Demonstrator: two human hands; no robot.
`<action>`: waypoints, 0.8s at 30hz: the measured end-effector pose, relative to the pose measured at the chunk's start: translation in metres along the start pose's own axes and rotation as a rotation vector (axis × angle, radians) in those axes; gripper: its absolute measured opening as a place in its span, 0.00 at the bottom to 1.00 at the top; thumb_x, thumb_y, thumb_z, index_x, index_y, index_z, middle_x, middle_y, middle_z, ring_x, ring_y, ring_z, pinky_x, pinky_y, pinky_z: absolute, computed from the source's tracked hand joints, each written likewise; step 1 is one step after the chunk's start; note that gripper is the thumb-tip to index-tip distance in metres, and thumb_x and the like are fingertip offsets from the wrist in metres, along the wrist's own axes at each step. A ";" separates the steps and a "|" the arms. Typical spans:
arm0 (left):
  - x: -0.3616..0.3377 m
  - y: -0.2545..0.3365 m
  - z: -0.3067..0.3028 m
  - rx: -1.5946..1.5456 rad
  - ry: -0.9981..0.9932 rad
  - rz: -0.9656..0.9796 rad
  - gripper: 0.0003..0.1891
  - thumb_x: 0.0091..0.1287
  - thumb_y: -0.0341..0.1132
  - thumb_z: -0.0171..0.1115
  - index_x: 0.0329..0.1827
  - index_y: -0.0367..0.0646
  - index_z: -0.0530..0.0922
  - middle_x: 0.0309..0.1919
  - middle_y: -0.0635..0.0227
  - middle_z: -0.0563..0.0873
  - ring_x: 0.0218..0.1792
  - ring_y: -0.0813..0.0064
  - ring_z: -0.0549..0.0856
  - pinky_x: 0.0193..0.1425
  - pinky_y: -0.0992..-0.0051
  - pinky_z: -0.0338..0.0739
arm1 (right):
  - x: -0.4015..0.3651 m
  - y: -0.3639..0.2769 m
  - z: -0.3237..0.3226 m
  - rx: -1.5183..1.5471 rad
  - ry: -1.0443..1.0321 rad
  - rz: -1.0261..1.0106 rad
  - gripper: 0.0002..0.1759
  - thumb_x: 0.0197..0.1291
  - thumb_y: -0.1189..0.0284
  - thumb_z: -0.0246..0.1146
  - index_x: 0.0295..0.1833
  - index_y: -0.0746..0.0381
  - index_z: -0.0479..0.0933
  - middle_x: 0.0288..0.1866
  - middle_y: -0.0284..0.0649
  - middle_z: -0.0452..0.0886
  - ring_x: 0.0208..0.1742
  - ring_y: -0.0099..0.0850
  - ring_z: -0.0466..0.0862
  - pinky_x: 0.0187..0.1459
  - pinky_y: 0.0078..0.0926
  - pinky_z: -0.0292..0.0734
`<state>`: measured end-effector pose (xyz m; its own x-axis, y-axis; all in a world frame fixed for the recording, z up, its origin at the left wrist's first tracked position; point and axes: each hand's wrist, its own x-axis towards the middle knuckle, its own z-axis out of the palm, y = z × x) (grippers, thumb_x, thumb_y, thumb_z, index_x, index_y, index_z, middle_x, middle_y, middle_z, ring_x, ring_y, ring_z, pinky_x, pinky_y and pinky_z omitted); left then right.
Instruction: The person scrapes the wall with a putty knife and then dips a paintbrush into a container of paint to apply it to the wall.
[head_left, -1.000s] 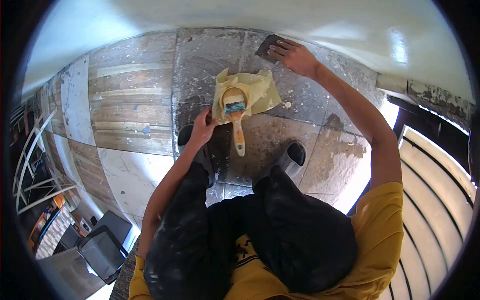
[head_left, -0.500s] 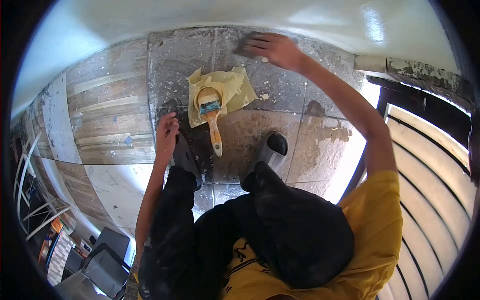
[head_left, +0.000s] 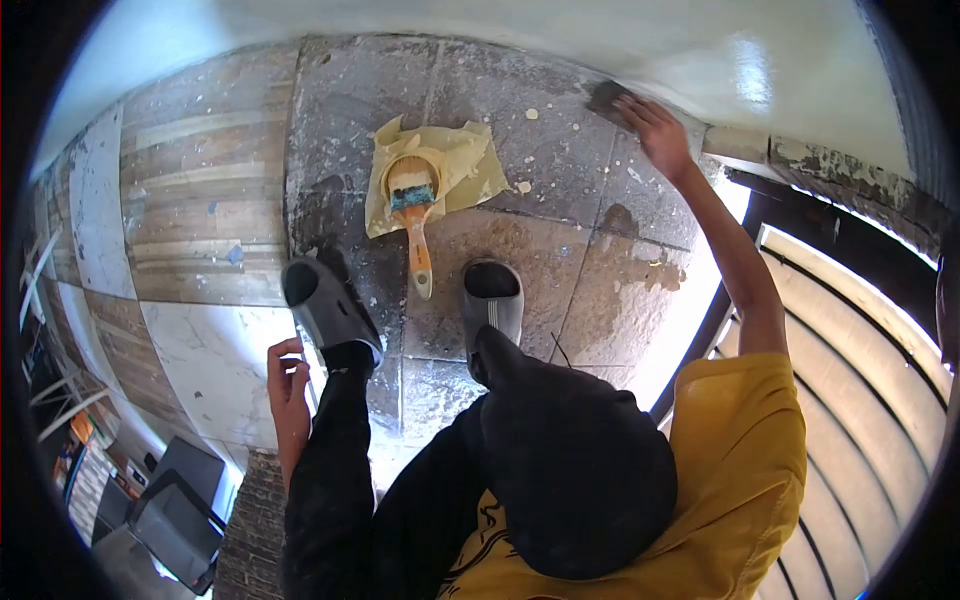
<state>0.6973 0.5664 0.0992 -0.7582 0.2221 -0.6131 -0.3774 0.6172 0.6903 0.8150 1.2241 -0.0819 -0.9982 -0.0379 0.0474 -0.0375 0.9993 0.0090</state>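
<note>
I have two hands in view, and only the right one has something in it: my right hand (head_left: pixel 655 135) grips one dark flat pad (head_left: pixel 605 103), the fingers laid over it, at the edge where the grey floor tiles (head_left: pixel 520 150) meet the one pale wall (head_left: pixel 600 45). The pad is slightly blurred, and I cannot tell whether it touches the wall. My left hand (head_left: pixel 289 390) is half open, fingers loosely bent, just beside my left shin and well apart from the pad. Between my feet and the wall lies one yellowish sheet (head_left: pixel 475 170), creased and ragged at its edges, and on it stands one round container (head_left: pixel 387 178). One paintbrush (head_left: pixel 415 235) rests there, bristles in the container's mouth, blue smears on its band, its orange-and-white handle reaching past the sheet toward me. I count two grey slippers, one on each foot: the left slipper (head_left: pixel 335 310) turned outward, the right slipper (head_left: pixel 505 312) pointing nearly straight ahead. Pale spots dot the tiles, too many small ones to count. To my right stands one slatted panel (head_left: pixel 850 390); at lower left, one dark chair (head_left: pixel 175 530).
</note>
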 end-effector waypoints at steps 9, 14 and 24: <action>0.017 -0.050 0.031 0.032 -0.179 -0.064 0.18 0.67 0.24 0.56 0.60 0.44 0.75 0.52 0.71 0.80 0.45 0.79 0.78 0.51 0.76 0.73 | 0.107 -0.120 -0.028 0.184 0.131 -0.169 0.35 0.52 0.82 0.59 0.69 0.50 0.76 0.66 0.36 0.80 0.66 0.40 0.79 0.63 0.37 0.80; 0.024 -0.028 0.034 -0.073 -0.147 0.002 0.18 0.67 0.23 0.58 0.60 0.44 0.75 0.50 0.70 0.79 0.44 0.81 0.77 0.48 0.78 0.72 | 0.270 -0.211 0.000 0.127 0.332 -0.518 0.32 0.57 0.76 0.60 0.70 0.50 0.73 0.68 0.35 0.78 0.69 0.38 0.77 0.64 0.34 0.80; -0.011 -0.075 0.009 -0.215 0.019 -0.090 0.19 0.64 0.22 0.55 0.59 0.43 0.75 0.50 0.68 0.80 0.43 0.79 0.79 0.46 0.77 0.76 | 0.338 -0.222 0.035 -0.130 -0.073 -0.553 0.26 0.61 0.70 0.62 0.67 0.55 0.75 0.66 0.35 0.79 0.69 0.36 0.76 0.66 0.34 0.78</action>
<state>0.7387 0.5251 0.0507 -0.7255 0.1580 -0.6699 -0.5469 0.4586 0.7004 0.4847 0.9899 -0.1027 -0.8328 -0.5493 -0.0683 -0.5532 0.8218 0.1362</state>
